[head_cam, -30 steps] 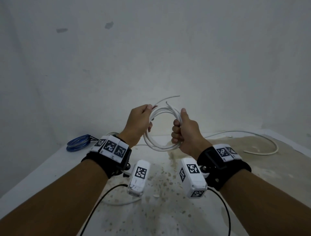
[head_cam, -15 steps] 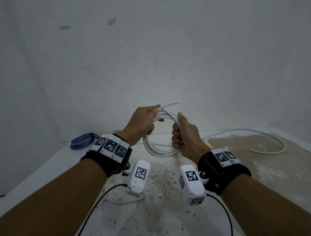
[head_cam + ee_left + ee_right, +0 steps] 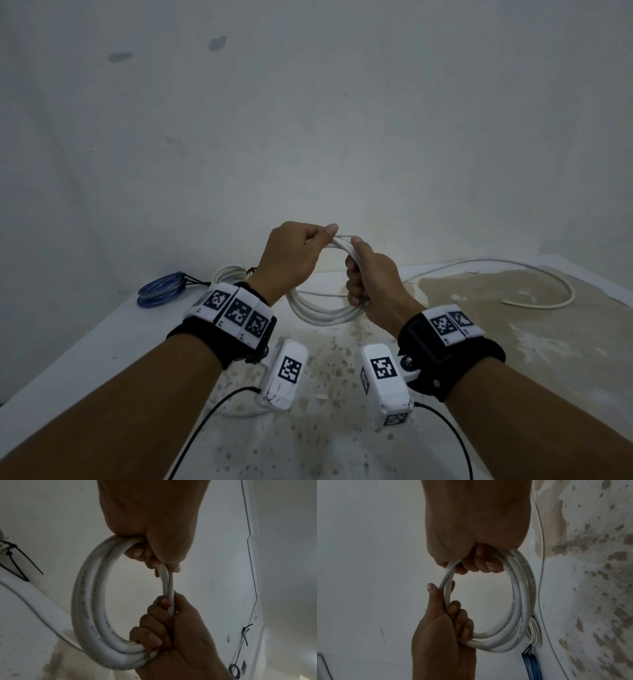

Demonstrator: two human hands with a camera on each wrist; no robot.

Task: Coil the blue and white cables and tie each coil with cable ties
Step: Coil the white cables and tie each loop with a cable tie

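A white cable coil (image 3: 318, 313) of a few loops hangs upright between my hands, above the table (image 3: 102, 346). My left hand (image 3: 310, 245) pinches the top of the coil, thumb and fingers pressing the loose cable end onto the loops. My right hand (image 3: 358, 277) grips the coil's right side in a fist. The left wrist view shows the coil (image 3: 89, 601) with the left hand (image 3: 150, 555) above and the right hand (image 3: 159, 627) below. A tied blue cable coil (image 3: 160, 290) lies at the far left, and its blue loops (image 3: 531, 666) show in the right wrist view.
A tied white coil (image 3: 228, 274) lies behind my left wrist, and black cable ties (image 3: 17, 562) lie beside it. One loose white cable (image 3: 548, 279) curves over the stained right part of the table. The wall stands close behind. The table's left edge runs diagonally.
The cable end that stuck up above the coil is now bent down onto the loops under my left thumb. My hands have drawn closer together at the coil's top.
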